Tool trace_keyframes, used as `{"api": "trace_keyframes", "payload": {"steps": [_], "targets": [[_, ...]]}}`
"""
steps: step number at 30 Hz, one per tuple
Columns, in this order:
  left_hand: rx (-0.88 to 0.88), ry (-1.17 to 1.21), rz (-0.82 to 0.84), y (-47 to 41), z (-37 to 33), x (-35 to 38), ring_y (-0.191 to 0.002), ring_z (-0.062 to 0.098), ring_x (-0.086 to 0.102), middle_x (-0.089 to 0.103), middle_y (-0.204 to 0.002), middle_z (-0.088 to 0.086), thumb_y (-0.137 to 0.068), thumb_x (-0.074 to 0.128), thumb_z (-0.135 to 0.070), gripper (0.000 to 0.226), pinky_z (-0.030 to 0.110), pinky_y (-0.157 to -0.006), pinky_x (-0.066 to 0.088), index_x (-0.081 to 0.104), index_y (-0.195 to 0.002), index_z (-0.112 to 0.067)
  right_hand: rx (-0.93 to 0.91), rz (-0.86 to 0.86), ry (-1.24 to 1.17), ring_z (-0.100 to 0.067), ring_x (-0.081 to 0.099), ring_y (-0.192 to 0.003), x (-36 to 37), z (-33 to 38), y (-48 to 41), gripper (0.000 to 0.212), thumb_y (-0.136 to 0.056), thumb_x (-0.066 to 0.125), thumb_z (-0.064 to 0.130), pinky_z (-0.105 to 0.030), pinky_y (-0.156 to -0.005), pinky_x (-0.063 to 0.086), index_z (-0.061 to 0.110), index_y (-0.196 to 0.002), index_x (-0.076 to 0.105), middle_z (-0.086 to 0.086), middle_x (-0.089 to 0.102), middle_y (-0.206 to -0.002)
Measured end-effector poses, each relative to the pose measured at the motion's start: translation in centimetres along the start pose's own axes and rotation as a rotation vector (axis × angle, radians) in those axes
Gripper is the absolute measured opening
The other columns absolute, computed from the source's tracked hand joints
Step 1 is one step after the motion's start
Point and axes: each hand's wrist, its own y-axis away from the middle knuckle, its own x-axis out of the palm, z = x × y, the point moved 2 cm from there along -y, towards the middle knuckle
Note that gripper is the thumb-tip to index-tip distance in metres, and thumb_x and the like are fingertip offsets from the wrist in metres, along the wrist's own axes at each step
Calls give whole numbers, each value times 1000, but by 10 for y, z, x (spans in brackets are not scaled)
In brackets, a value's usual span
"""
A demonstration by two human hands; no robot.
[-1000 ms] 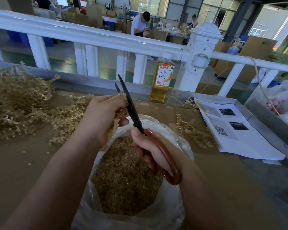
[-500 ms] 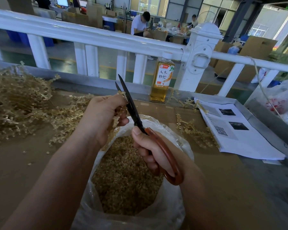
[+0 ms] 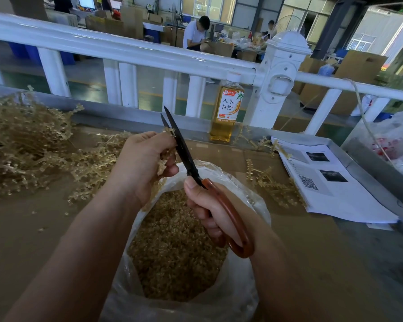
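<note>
Amber plastic sprig (image 3: pixel 169 132) held by left hand (image 3: pixel 144 163); right hand (image 3: pixel 211 211) grips scissors (image 3: pixel 183 151).

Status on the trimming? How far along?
Done: clear plastic bag holds a deep layer of cut tan bits. In hand: left hand grips one tan branched sprig; right hand holds orange-handled black scissors, blades open. Remaining: big heap of uncut tan sprigs.
</note>
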Motion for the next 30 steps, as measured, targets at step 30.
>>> {"api": "trace_keyframes", "payload": {"steps": [30], "targets": [[92, -16, 6, -6, 3, -3, -38, 16, 38, 38, -37, 0, -83, 54, -2, 36, 15, -38, 36, 48, -49, -9, -92, -67, 94, 0, 39, -39, -3, -4, -4, 45, -71, 35, 68, -15, -42, 35, 24, -74, 47, 9, 44, -56]]}}
